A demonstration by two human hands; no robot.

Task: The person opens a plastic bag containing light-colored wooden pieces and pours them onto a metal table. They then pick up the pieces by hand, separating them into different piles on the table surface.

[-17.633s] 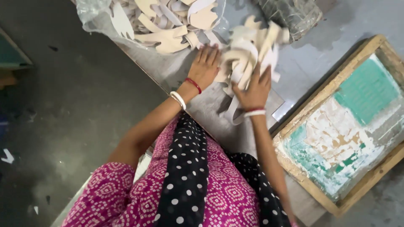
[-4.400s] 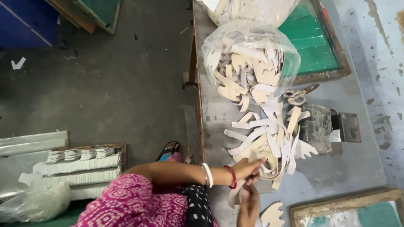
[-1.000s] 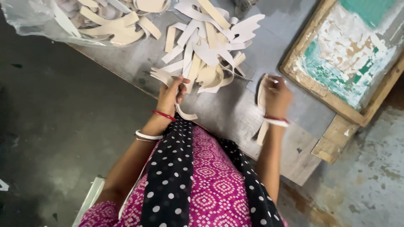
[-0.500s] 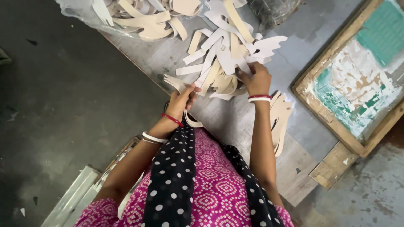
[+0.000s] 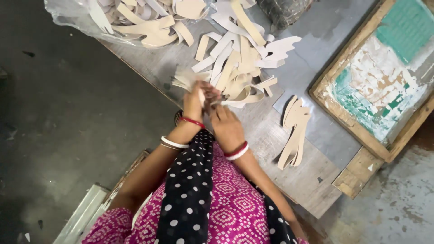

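Observation:
My left hand [image 5: 195,98] is raised at the table's near edge and grips a small fanned bundle of beige cut-out pieces [image 5: 184,79]. My right hand [image 5: 224,125] is close beside it, fingers curled toward the same bundle; its hold is blurred. Just beyond both hands lies a loose heap of beige and white cut-outs [image 5: 242,63]. A neat stack of the same pieces [image 5: 294,131] rests on the table to the right of my right wrist.
A clear plastic bag [image 5: 135,20] full of cut-outs lies at the far left of the grey table [image 5: 275,144]. A wooden frame with peeling green and white coating [image 5: 384,77] sits at the right. Dark floor lies left of the table.
My right hand has drawn back from the heap to meet my left hand. The left hand has lifted with a bundle of pieces. The side stack stays where it lay.

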